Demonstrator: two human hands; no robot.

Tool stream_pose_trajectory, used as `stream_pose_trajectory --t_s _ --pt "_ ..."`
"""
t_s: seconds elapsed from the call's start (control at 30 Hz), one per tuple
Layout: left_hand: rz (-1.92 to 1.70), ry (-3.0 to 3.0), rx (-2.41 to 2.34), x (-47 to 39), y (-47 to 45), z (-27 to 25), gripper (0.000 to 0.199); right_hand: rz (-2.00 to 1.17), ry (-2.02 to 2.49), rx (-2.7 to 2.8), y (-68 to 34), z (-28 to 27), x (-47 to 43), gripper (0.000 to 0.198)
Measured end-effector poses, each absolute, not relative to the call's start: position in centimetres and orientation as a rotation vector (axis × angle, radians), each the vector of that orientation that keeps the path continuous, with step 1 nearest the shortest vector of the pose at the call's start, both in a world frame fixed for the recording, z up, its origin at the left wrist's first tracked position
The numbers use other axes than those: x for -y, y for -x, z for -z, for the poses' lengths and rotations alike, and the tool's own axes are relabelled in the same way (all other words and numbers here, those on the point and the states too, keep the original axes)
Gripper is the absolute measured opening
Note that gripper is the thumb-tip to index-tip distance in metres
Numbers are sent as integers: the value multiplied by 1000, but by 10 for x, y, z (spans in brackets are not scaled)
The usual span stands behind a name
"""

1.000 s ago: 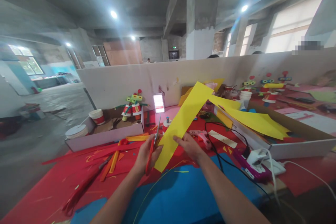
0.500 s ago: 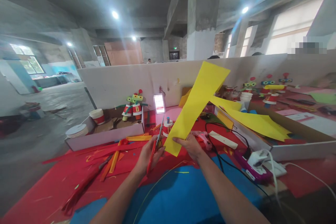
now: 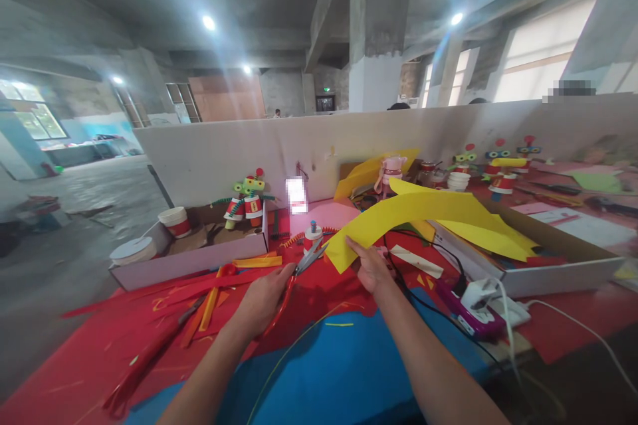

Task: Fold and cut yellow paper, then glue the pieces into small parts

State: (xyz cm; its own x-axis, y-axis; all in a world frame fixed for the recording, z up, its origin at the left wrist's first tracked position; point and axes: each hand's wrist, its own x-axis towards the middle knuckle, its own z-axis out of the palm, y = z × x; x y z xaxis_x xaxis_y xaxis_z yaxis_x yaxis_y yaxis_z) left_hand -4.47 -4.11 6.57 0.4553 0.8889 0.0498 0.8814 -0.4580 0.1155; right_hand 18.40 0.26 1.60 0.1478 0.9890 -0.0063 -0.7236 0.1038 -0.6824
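Observation:
My left hand point(image 3: 268, 299) is closed on the handles of red-handled scissors point(image 3: 310, 259), whose blades point up and to the right. The blade tips are by the near left end of a yellow paper strip point(image 3: 369, 224); whether they touch it I cannot tell. Near that end, my right hand point(image 3: 369, 267) pinches the strip, thumb on top. The rest of the strip arches to the right over a white box point(image 3: 563, 272). Behind the scissors stands a small red and white paper-cup figure point(image 3: 313, 237) with coiled paper arms.
On the left, a box point(image 3: 199, 259) holds finished cup figures point(image 3: 252, 202) and a stack of cups point(image 3: 174, 220). A purple power strip point(image 3: 468, 312) with white plugs and cables lies at right. Red sheets, a blue sheet point(image 3: 329, 372) and orange strips point(image 3: 212, 302) cover the tabletop.
The yellow strip has swung down from upright to arching rightward. My left hand has moved slightly left, away from the strip, and the scissor blades now tilt more to the right.

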Motion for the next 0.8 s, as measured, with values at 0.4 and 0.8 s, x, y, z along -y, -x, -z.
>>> stream_pose_trajectory --t_s 0.4,0.8 --pt "-395 -2629 -1541 37 47 -56 34 -1459 608 460 -188 -12 -5 34" --pt "-171 -2676 -1669 36 49 -61 40 -1204 667 645 -185 -15 -2 45"
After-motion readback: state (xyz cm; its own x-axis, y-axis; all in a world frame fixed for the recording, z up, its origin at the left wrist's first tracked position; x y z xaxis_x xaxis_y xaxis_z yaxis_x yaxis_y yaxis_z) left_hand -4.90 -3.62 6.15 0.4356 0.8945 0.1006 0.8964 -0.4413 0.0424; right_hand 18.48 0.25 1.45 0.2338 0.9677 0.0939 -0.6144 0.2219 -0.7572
